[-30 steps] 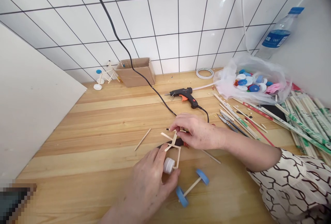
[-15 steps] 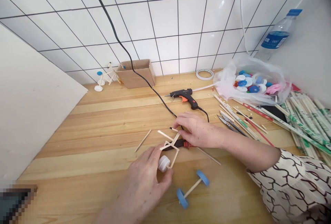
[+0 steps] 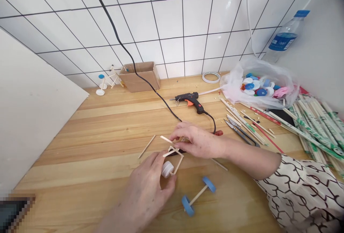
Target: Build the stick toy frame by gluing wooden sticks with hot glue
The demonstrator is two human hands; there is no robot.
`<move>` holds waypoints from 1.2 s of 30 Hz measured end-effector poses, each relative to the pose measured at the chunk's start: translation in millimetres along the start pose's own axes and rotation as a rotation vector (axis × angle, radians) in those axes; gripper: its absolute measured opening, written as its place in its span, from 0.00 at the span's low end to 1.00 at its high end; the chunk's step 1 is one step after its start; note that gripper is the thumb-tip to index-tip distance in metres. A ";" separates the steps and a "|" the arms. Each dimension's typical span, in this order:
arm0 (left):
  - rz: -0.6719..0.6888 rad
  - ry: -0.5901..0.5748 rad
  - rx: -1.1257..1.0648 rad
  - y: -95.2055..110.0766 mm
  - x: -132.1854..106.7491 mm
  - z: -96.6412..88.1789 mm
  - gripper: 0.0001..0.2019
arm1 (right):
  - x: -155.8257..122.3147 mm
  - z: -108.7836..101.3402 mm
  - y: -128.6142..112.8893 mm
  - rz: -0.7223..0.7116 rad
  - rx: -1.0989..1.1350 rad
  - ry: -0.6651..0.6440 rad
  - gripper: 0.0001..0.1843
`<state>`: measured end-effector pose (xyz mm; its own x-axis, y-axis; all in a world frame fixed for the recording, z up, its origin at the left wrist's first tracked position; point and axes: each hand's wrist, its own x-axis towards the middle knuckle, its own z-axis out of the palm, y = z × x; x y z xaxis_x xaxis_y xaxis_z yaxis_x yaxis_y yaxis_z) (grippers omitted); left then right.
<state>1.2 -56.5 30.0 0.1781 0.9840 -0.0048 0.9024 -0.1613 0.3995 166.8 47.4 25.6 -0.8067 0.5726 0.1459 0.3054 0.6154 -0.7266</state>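
Observation:
My left hand (image 3: 149, 182) is closed around a small frame of thin wooden sticks (image 3: 178, 163). A white bottle cap (image 3: 167, 169) sits at the frame's near end, between thumb and fingers. My right hand (image 3: 195, 140) reaches over the far end of the frame, its thumb and fingers pinched on a stick there; the fingertips partly cover it. Below the frame lies a black part of some tool, and a red piece (image 3: 219, 132) shows beyond my right wrist. Nearer me rests a stick axle (image 3: 199, 195) with a blue cap (image 3: 188, 205) on each end.
Further back lie a black glue gun (image 3: 189, 99), a tape roll (image 3: 211, 77) and a cardboard box (image 3: 141, 79). At the right are thread snips (image 3: 239, 131), a bag of bottle caps (image 3: 228, 86), wrapped chopsticks (image 3: 313, 125) and a water bottle (image 3: 285, 39). A loose stick (image 3: 147, 147) lies left.
My right hand has shifted left along the frame, its fingers now covering the dark-tipped stick end seen before. My left hand keeps its hold. The whole view has slid slightly.

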 end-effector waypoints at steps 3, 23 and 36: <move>0.004 0.002 -0.005 -0.1 -0.1 0.2 0.18 | 2.8 2.4 -1.1 -0.031 0.011 0.013 0.04; -0.081 0.029 0.068 5.2 3.4 -0.5 0.19 | 2.1 0.5 -1.2 -0.046 -0.073 -0.001 0.05; -0.136 0.067 0.089 7.7 13.6 13.0 0.13 | -0.5 3.3 2.0 -0.045 -0.106 0.022 0.05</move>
<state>15.8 -45.3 21.1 0.0280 0.9996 0.0089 0.9481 -0.0293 0.3165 166.2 46.6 21.9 -0.8100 0.5542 0.1919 0.3222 0.6938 -0.6441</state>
